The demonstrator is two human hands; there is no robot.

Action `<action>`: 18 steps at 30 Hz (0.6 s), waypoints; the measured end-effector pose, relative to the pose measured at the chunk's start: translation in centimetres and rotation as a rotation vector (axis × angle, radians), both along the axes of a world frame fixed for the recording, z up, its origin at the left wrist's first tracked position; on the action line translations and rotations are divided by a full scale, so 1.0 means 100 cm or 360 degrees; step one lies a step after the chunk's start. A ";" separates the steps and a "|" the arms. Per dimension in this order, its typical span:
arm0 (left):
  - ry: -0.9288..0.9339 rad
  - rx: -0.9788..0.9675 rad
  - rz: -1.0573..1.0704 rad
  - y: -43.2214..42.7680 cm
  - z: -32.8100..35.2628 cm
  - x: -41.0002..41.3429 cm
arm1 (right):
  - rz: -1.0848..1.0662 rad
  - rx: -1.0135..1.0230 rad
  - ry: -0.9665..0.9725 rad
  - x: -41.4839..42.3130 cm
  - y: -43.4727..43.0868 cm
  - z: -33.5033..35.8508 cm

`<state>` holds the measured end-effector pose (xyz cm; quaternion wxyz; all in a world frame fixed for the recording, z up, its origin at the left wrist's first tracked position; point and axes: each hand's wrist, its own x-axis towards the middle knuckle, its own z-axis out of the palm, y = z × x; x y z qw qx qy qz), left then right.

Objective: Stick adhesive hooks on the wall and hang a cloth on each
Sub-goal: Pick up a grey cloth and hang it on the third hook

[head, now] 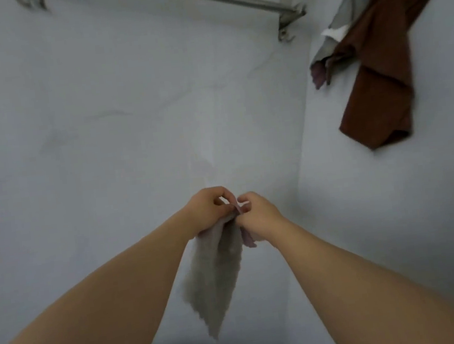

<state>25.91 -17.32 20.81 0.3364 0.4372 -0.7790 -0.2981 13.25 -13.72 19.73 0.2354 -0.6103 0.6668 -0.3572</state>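
- While the wall [102,129] stands close before me, a brown cloth [378,69] hangs high beside its right corner.
- Below my hands the grey cloth [215,280] droops limp near that corner: soft, light, best taken at its top edge.
- My left hand [207,210] and right hand [259,213], touching, both pinch that top edge.

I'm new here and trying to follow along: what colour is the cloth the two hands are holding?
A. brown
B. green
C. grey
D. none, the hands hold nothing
C: the left hand and right hand both pinch the top of the grey cloth, which hangs down between the arms; the brown cloth hangs apart at the upper right.
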 end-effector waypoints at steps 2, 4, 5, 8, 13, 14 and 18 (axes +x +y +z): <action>0.0024 -0.0013 -0.0141 0.011 0.017 -0.026 | 0.0005 -0.0080 0.0026 -0.021 0.016 0.018; 0.0074 0.0025 -0.0296 0.020 0.037 -0.046 | -0.0095 -0.0143 0.0073 -0.045 0.034 0.042; 0.0067 0.0066 -0.0365 0.024 0.048 -0.052 | -0.0124 -0.0155 0.0060 -0.056 0.042 0.055; -0.0083 0.0240 -0.0565 0.030 0.089 -0.067 | -0.0179 -0.0220 -0.0075 -0.089 0.072 0.097; 0.0002 0.0150 -0.0724 0.046 0.157 -0.095 | -0.0291 -0.0365 0.0022 -0.125 0.122 0.175; 0.0057 0.0103 -0.0746 0.051 0.172 -0.102 | -0.0382 -0.0387 0.0077 -0.131 0.132 0.192; 0.0262 -0.0186 -0.0733 0.061 0.217 -0.125 | -0.0683 -0.0656 0.0290 -0.140 0.162 0.246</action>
